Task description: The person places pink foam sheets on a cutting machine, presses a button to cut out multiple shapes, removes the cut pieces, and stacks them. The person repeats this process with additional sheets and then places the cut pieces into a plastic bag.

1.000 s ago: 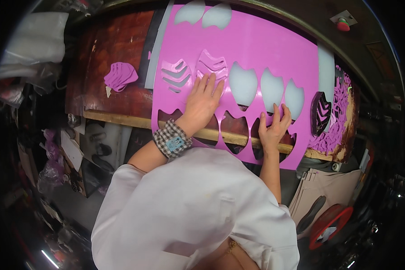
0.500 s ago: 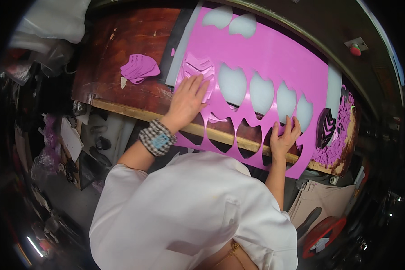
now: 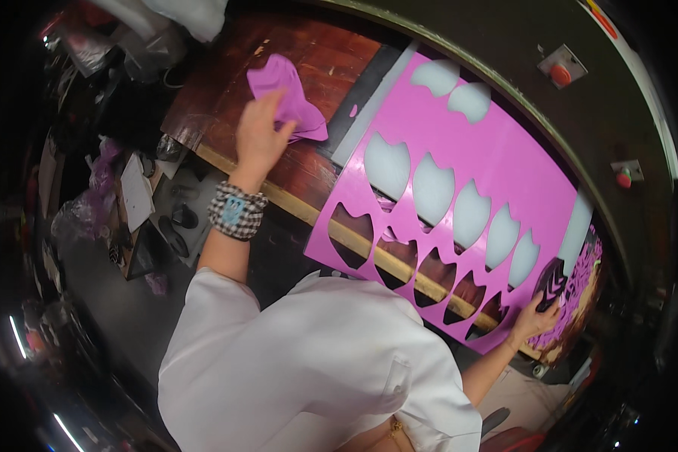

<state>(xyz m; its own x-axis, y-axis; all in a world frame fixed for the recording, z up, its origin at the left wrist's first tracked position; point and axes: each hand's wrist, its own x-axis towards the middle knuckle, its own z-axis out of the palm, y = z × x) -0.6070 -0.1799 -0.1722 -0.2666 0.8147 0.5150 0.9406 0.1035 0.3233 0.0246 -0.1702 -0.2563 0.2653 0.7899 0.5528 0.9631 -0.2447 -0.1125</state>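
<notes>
Overlapping thin, glossy purple cut-out pieces are bunched over the left part of the reddish-brown wooden tabletop, at my left grip; its thumb stands apart from its bent fingers, and I cannot tell whether it pinches any. My right grip is closed on the near end of a black, shield-shaped form with chevron ridges, beside the right edge of a large, flat purple sheet pierced by rows of shield-shaped holes. Small purple scraps are heaped at far right.
</notes>
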